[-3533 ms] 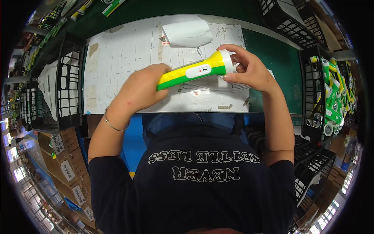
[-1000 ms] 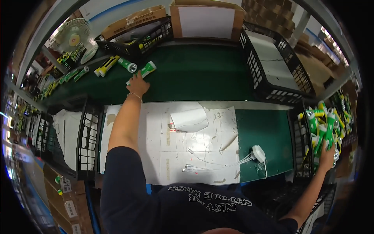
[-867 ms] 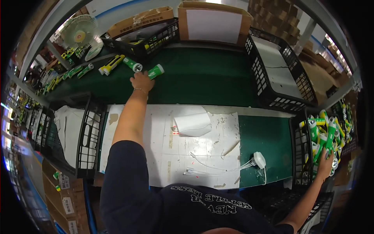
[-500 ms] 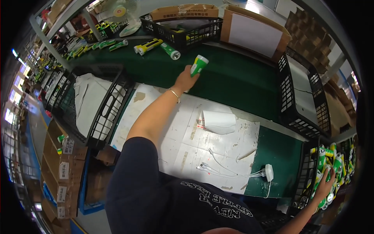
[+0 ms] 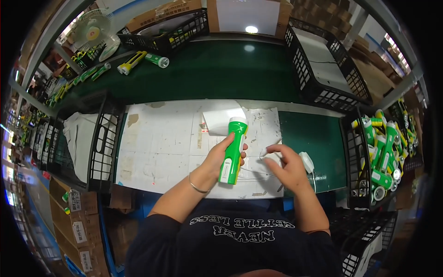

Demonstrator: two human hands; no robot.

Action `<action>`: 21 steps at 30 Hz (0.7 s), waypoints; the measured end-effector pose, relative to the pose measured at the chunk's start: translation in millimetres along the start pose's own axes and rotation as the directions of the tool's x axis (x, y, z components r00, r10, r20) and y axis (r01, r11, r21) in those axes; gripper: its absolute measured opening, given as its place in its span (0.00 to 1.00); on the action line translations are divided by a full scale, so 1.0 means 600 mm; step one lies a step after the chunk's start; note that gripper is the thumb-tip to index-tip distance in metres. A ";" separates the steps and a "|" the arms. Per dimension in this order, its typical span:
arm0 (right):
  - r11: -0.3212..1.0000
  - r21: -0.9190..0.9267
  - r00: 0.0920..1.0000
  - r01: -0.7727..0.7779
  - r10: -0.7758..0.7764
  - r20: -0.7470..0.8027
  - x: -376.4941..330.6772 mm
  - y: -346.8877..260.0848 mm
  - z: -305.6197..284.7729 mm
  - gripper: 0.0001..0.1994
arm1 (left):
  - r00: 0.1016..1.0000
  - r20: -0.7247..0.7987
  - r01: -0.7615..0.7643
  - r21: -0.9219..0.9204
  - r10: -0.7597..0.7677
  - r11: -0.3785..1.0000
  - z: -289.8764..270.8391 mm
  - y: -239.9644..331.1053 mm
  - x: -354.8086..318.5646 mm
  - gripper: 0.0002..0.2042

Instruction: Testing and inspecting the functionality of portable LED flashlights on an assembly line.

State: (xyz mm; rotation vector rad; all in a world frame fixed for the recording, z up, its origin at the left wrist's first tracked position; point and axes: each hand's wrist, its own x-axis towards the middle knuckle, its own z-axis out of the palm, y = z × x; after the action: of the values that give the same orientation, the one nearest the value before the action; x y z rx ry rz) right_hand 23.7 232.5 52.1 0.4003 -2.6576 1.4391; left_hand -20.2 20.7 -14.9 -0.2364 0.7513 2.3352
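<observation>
I see glossy green plastic flashlight [image 5: 233, 150], scuffed matt white work mat [image 5: 161, 147], black plastic crates [image 5: 323, 69].

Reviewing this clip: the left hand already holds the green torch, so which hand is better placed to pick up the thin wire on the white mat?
Right. The right hand is free, fingers spread over the wire. The left hand is wrapped around the green torch.

Three flashlights [image 5: 233, 150] out (more crated), four crates [image 5: 323, 64].

Brown cardboard boxes [image 5: 161, 14] along far bench edge; labelled cartons [image 5: 76, 221] under table, left
</observation>
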 end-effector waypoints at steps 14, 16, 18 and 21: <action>0.999 0.009 0.993 0.052 -0.053 0.108 -0.045 -0.010 0.050 0.08 | 0.999 -0.018 -0.040 0.086 0.042 0.995 0.013 -0.021 -0.019 0.19; 0.979 0.063 0.940 -0.193 0.166 0.299 -0.049 -0.011 0.056 0.09 | 0.998 -0.019 -0.057 0.102 0.059 0.993 0.013 -0.025 -0.026 0.18; 0.875 0.274 0.856 -0.400 0.250 0.452 -0.063 0.015 0.088 0.12 | 0.995 0.012 -0.097 0.126 0.096 0.987 0.021 -0.031 -0.029 0.17; 0.518 0.591 0.762 -0.618 0.211 0.612 -0.082 0.024 0.122 0.16 | 0.962 -0.038 -0.246 0.294 0.269 0.923 0.046 -0.044 -0.049 0.18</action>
State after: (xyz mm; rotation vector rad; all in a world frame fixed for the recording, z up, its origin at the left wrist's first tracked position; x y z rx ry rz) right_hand 70.4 188.1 -9.8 0.1101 -2.3419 3.0418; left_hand 20.2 36.6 6.0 -0.1044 1.2130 2.4310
